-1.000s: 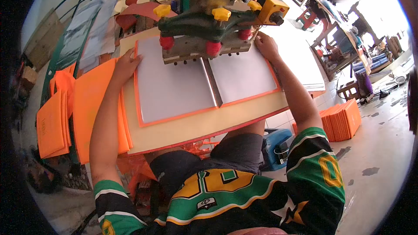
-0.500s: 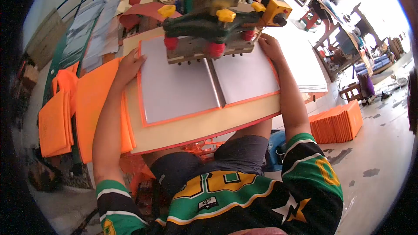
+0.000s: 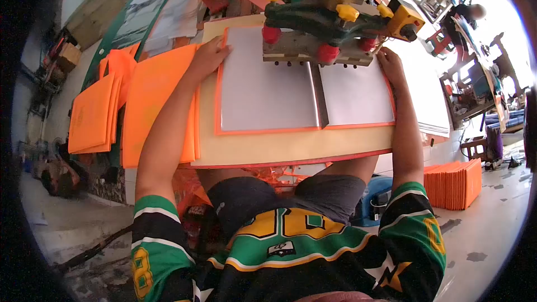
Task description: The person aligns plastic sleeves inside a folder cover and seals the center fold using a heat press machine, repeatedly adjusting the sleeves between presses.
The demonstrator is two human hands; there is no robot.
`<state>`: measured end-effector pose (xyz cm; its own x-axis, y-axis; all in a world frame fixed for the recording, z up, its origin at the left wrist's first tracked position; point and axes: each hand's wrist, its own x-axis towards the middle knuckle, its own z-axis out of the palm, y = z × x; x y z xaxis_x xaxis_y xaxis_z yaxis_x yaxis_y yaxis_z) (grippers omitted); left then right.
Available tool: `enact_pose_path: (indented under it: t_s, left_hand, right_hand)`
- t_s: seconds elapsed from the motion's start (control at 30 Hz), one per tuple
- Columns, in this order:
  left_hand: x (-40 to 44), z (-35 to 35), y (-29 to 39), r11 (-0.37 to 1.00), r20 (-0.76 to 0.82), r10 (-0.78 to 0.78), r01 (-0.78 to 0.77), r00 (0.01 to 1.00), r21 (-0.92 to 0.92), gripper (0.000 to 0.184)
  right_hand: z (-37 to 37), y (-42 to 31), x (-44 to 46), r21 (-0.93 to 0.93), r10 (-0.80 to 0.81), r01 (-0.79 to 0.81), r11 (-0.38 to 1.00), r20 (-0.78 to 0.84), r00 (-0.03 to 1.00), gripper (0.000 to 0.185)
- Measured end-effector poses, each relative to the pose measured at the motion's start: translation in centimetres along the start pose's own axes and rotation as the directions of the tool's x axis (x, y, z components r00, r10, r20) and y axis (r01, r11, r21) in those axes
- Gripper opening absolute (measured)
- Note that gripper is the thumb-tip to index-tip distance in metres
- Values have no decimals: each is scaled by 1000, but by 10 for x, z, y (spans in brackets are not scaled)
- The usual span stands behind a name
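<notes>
An orange-edged folder (image 3: 269,86) lies open beneath the machine, with clear-looking sleeves over pale inner pages and a dark spine strip. My left hand (image 3: 210,59) grips its upper left edge, the thumb resting on the border. At the upper right edge, my right hand (image 3: 393,67) has its fingers curled against the folder; the machine partly covers that corner. The press head (image 3: 316,46) sits over the folder's upper part, with red knobs below and yellow knobs above. A cream board with a red front edge (image 3: 291,146) supports the folder.
Orange folders (image 3: 154,106) lie left of the board, with smaller orange pieces (image 3: 92,114) beside them. White sheets (image 3: 422,92) are stacked at right. A row of orange folders (image 3: 453,184) stands on the floor. A yellow control box (image 3: 404,19) juts from the press. Another person sits far right.
The whole view has shifted, so the board, folder and press appear farther right and higher. Both hands stay at the folder's edges, and the folder keeps roughly its place under the press.
</notes>
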<state>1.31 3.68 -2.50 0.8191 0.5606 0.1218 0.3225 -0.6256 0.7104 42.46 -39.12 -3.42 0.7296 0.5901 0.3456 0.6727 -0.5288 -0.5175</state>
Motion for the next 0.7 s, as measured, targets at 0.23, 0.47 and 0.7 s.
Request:
enact_pose_path:
  t_s: [0.23, 0.47, 0.7]
  left_hand:
    - [4, 0, 5, 998, 32, -50, 51, 998, -46, 71]
    - [4, -4, 17, 998, 60, -56, 54, 997, 31, 71]
    - [8, -2, 10, 996, 35, -56, 53, 998, 76, 71]
  right_hand:
    - [0, 2, -3, 104, 15, -17, 994, 27, 1000, 32]
    - [-7, -4, -7, 98, -40, 34, 995, 54, 998, 33]
    - [-1, 7, 1, 91, 11, -16, 996, 57, 998, 33]
